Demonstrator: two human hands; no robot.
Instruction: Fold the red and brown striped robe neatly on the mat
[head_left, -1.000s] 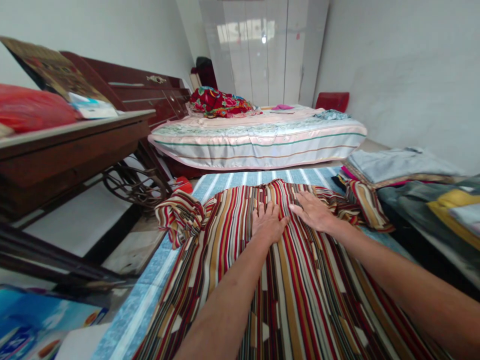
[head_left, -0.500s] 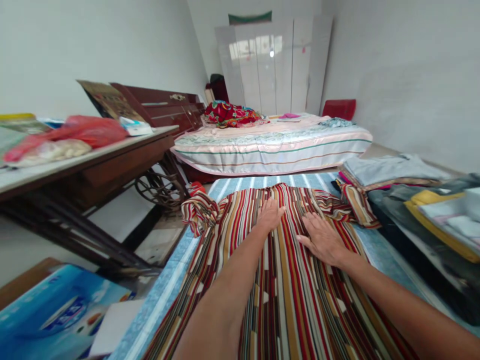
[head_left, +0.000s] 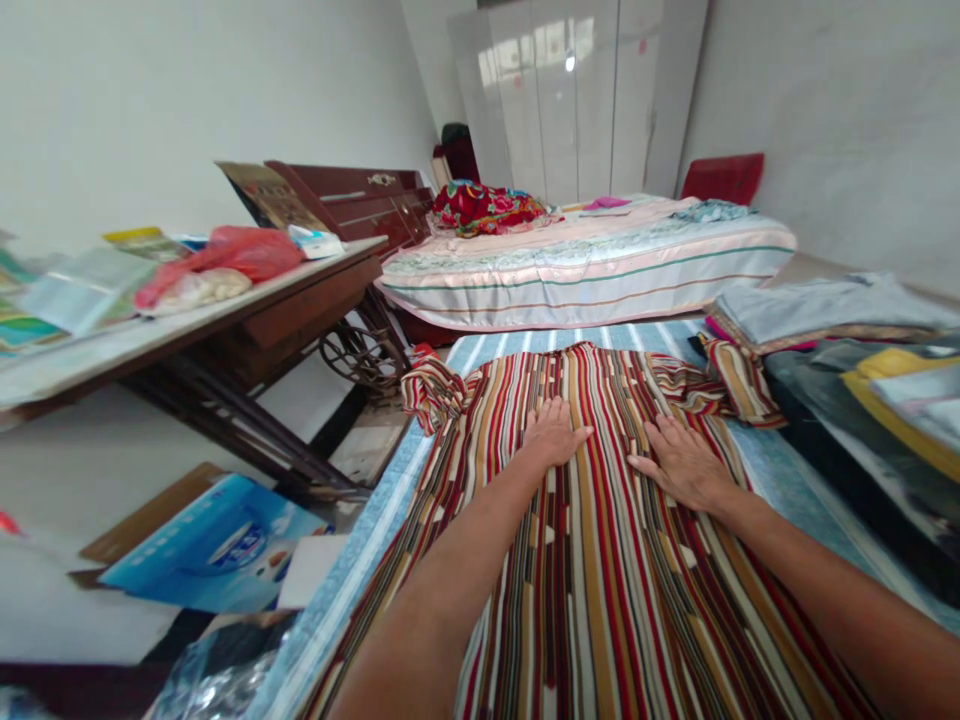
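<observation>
Left hand (head_left: pixel 553 432) and right hand (head_left: pixel 681 465) lie flat, fingers spread, on striped garment (head_left: pixel 600 560), stripes running lengthwise away from them

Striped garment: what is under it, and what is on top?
Under the striped garment, a blue striped mat shows along its edges; the part beneath is covered. On top, the left hand and right hand lie flat, palms down.
</observation>
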